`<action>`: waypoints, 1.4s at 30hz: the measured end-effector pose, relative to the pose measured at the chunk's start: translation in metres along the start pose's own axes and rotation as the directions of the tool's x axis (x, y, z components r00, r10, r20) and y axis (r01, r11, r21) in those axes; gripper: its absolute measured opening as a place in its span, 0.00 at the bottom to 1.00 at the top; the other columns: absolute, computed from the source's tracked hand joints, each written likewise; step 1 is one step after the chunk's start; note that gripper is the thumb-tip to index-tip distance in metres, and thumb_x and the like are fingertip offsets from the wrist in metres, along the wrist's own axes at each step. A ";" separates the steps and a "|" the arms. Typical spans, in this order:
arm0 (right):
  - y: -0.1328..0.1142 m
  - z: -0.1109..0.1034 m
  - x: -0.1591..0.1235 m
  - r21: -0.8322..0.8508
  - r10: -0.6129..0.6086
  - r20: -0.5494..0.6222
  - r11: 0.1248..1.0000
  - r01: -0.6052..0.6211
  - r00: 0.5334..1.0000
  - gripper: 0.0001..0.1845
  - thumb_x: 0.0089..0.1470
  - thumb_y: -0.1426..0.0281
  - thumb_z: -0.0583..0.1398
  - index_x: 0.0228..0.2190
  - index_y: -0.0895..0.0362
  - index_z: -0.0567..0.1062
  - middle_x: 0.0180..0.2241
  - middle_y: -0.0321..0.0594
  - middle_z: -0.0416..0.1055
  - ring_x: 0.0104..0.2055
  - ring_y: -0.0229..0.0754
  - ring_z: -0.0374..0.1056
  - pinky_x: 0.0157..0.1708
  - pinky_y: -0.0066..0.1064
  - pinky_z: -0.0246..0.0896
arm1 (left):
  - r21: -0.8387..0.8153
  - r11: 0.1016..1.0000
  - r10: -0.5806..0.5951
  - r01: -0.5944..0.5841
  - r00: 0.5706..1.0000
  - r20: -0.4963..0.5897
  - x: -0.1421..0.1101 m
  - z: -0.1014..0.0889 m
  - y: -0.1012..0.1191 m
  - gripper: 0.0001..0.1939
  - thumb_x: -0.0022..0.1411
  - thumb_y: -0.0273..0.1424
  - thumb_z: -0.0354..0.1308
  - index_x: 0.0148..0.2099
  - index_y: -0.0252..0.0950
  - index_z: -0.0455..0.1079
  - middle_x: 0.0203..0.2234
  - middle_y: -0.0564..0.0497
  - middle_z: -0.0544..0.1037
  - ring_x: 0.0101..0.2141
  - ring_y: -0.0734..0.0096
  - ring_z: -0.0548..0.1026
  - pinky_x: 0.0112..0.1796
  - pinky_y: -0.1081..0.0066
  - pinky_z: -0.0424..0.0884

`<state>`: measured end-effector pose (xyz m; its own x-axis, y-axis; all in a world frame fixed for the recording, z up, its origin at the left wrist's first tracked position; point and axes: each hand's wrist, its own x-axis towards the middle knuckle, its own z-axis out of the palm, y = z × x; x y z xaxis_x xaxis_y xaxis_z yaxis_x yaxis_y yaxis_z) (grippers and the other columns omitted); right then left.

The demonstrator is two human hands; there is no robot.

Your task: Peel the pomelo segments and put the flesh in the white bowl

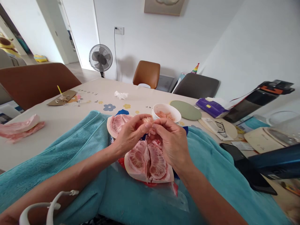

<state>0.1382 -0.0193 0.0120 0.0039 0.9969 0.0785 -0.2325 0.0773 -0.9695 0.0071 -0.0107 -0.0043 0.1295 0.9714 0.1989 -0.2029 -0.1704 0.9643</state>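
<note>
My left hand (134,132) and my right hand (172,140) meet above a cut pomelo, thumbs and fingers closed on a small piece of pomelo flesh (148,119) between them. Below them lies a large pomelo chunk (150,161), its pink segments facing up and thick pale rind around it. Partly behind my left hand sits another pomelo piece (118,123). Both rest on red and blue plastic wrapping over a teal towel (131,200). Just beyond my fingers stands a white bowl (177,116) holding peeled pink flesh.
Pomelo peel (21,126) lies at the table's left. A crumpled tissue (121,95) and green round mat (185,110) are farther back. To the right are a purple tissue pack (212,107), glasses (221,129), a black phone (248,168), a dark bottle (250,101) and a blue bottle (276,161).
</note>
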 end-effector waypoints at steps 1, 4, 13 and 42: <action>0.000 0.000 -0.001 -0.010 -0.014 -0.005 1.000 0.014 1.000 0.02 0.44 0.72 0.63 0.23 0.57 0.74 0.20 0.31 0.68 0.20 0.33 0.64 0.21 0.27 0.65 | -0.025 0.999 -0.023 0.023 0.999 0.029 -0.001 0.000 -0.002 0.15 0.57 0.38 0.64 0.46 0.38 0.74 0.30 0.53 0.76 0.30 0.74 0.71 0.31 0.75 0.68; 0.001 0.003 -0.004 -0.029 -0.044 -0.017 0.999 0.044 0.999 0.03 0.45 0.71 0.63 0.23 0.56 0.74 0.20 0.30 0.67 0.20 0.33 0.63 0.21 0.26 0.64 | -0.130 0.989 -0.066 0.075 0.995 0.074 -0.001 0.001 -0.007 0.13 0.58 0.39 0.62 0.44 0.38 0.71 0.26 0.54 0.73 0.26 0.76 0.70 0.28 0.75 0.67; 0.001 0.008 -0.010 -0.149 -0.127 -0.016 0.981 0.123 0.992 0.04 0.50 0.71 0.61 0.25 0.56 0.74 0.21 0.31 0.68 0.19 0.32 0.63 0.23 0.26 0.64 | -0.392 0.885 -0.164 0.252 0.956 0.245 0.003 0.003 -0.007 0.14 0.64 0.37 0.54 0.29 0.34 0.69 0.21 0.54 0.69 0.23 0.77 0.68 0.27 0.75 0.65; -0.004 -0.003 0.000 -0.539 -0.164 0.226 0.800 0.264 0.960 0.10 0.56 0.71 0.56 0.24 0.58 0.71 0.22 0.32 0.67 0.23 0.33 0.61 0.23 0.25 0.55 | 0.044 0.998 0.048 -0.047 0.998 -0.030 0.003 -0.001 -0.016 0.06 0.63 0.35 0.56 0.40 0.39 0.69 0.32 0.53 0.69 0.32 0.74 0.67 0.35 0.72 0.66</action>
<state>0.1416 -0.0193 0.0149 -0.1776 0.9413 0.2872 0.3393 0.3325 -0.8800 0.0095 -0.0047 -0.0192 0.0907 0.9666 0.2399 -0.1659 -0.2228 0.9606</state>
